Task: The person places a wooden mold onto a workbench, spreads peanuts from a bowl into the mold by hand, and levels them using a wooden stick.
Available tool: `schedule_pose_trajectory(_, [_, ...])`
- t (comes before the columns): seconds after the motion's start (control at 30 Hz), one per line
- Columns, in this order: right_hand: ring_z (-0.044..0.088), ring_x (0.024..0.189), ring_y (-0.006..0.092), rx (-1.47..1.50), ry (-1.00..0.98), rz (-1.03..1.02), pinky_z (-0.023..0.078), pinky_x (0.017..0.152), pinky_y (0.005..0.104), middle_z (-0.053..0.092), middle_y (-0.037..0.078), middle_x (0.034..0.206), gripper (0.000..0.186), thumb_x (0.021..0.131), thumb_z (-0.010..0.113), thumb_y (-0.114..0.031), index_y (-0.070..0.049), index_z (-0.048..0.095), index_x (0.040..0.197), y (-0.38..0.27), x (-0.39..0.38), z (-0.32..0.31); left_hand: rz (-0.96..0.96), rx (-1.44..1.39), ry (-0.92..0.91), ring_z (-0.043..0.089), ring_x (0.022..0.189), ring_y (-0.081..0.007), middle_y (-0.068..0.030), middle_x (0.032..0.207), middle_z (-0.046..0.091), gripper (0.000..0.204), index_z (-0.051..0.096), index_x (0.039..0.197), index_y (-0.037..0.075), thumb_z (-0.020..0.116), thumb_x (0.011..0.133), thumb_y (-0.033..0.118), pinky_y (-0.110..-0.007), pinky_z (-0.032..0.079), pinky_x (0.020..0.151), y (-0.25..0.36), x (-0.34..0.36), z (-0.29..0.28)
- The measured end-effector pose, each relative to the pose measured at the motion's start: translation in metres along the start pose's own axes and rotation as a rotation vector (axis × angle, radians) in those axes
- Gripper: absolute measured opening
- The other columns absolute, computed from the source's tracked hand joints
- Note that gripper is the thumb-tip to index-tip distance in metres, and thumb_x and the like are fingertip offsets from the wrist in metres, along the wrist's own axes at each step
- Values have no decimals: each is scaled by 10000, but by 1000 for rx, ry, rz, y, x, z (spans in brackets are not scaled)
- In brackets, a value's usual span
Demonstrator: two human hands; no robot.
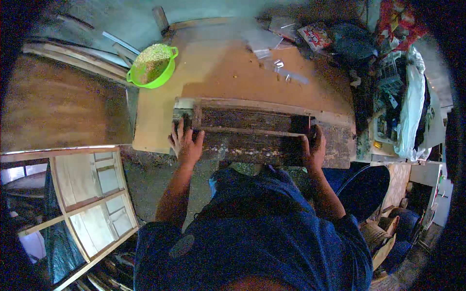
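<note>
A dark, weathered wooden piece (252, 148) with long slats and raised ends lies across the front of the tan board surface (213, 70). My left hand (187, 145) is on its left end, fingers spread and bent slightly over the wood, thumb apart. At the other end, my right hand (314, 150) grips the wood with thumb and curled fingers; some fingertips are hard to make out in shadow.
A green bowl (166, 73) of pale bits sits back left. Clutter, including a white plastic bag (407, 121), lines the right. A light wooden frame (80, 184) stands lower left, a dark blue container (369, 189) lower right, and loose wooden strips (73, 63) lie upper left.
</note>
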State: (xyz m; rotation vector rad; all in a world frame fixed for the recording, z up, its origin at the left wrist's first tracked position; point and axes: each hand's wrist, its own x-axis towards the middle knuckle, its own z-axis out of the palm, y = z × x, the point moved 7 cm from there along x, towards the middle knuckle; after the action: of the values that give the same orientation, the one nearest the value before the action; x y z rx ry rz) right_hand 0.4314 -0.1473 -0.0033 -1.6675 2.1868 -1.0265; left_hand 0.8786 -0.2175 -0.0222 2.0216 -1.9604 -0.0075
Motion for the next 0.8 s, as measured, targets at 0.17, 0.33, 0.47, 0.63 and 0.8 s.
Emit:
schedule_pose_trajectory(0.17, [451, 1238, 343, 50, 18, 18, 355, 1045, 398, 478, 198, 1333, 600, 902, 619, -319, -8, 403, 1368, 1, 0, 0, 28, -38, 30, 189, 1392, -416, -103, 1512, 290, 534, 655, 1076, 29, 575, 851, 507, -665, 153, 1061, -1, -3, 2])
schedule_pose_trajectory(0.33, [452, 1237, 337, 8, 3, 41, 356, 1044, 398, 474, 194, 1336, 596, 901, 614, -335, 2, 416, 1352, 1, 1, 0, -8, -17, -26, 188, 1394, -416, -102, 1510, 290, 543, 633, 1124, 36, 574, 852, 502, -670, 147, 1059, 2, -3, 0])
schedule_pose_trajectory(0.47, [454, 1233, 342, 5, -14, 40, 360, 1039, 400, 475, 196, 1335, 586, 899, 615, -315, -5, 414, 1354, -7, 2, -1, -14, -9, 17, 189, 1398, -403, -98, 1504, 302, 568, 606, 1189, 54, 585, 841, 503, -667, 148, 1061, 5, -2, -5])
schedule_pose_trajectory(0.63, [475, 1174, 364, 58, 53, -18, 380, 1003, 415, 499, 209, 1260, 584, 887, 643, -301, -25, 415, 1347, 5, 1, 3, -1, -14, 51, 199, 1400, -388, -91, 1496, 319, 632, 566, 1248, 43, 589, 830, 517, -665, 153, 1063, 2, -3, -5])
schedule_pose_trajectory(0.8, [457, 1218, 352, 82, 27, 9, 358, 1040, 408, 475, 213, 1307, 569, 908, 609, -290, -8, 402, 1356, 6, 1, 2, -6, -9, 61, 185, 1407, -378, -81, 1498, 310, 619, 588, 1207, 26, 583, 834, 520, -659, 152, 1069, 6, -2, -6])
